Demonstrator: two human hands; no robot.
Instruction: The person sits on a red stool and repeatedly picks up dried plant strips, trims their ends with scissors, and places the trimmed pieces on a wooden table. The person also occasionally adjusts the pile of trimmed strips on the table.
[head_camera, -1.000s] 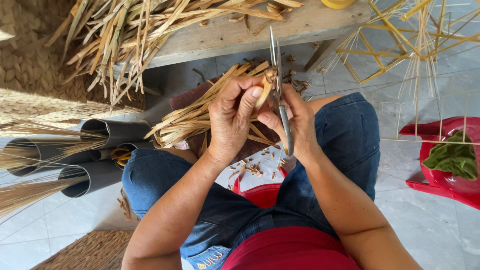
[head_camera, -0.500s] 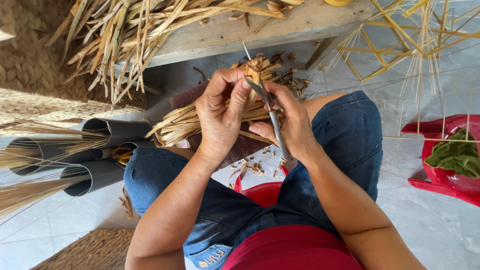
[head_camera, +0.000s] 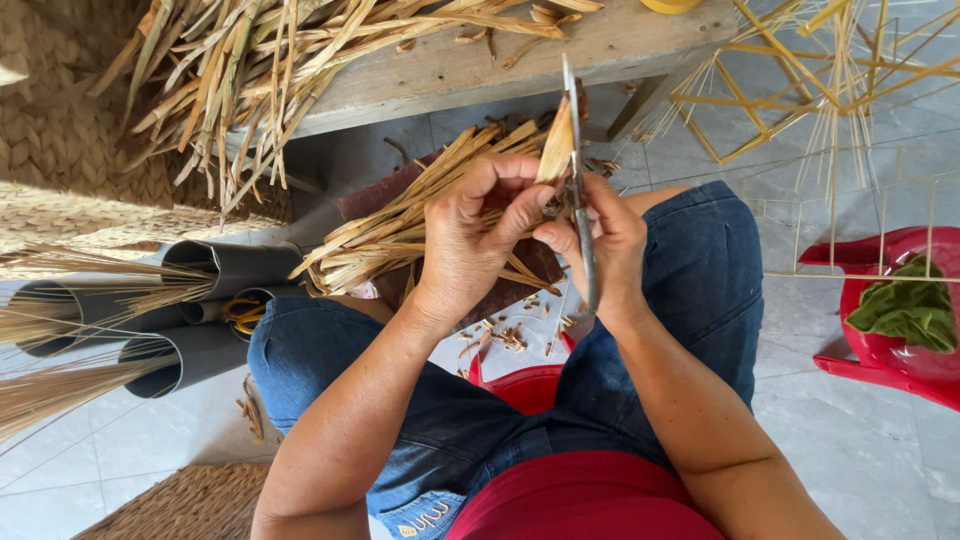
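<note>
Left grip (head_camera: 470, 240) pinching leaf strip (head_camera: 556, 145), right grip (head_camera: 605, 245) clasping scissors (head_camera: 578, 190)

Scissors (head_camera: 578, 190) handles buried inside right hand (head_camera: 600, 245), bundle of dry strips (head_camera: 400, 235) partly masked behind left hand (head_camera: 475, 235), grey tubes (head_camera: 190, 310) and red chair (head_camera: 890, 330) cut by frame edges, blade contact unclear.

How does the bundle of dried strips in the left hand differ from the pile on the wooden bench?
The bundle of dried strips is gathered, gripped in the left hand and lying across the lap; the pile is loose, untouched, spilling over the edge of the wooden bench. The bundle is smaller and roughly aligned; the pile is larger and tangled. Both are the same tan, dry, flat material.
</note>
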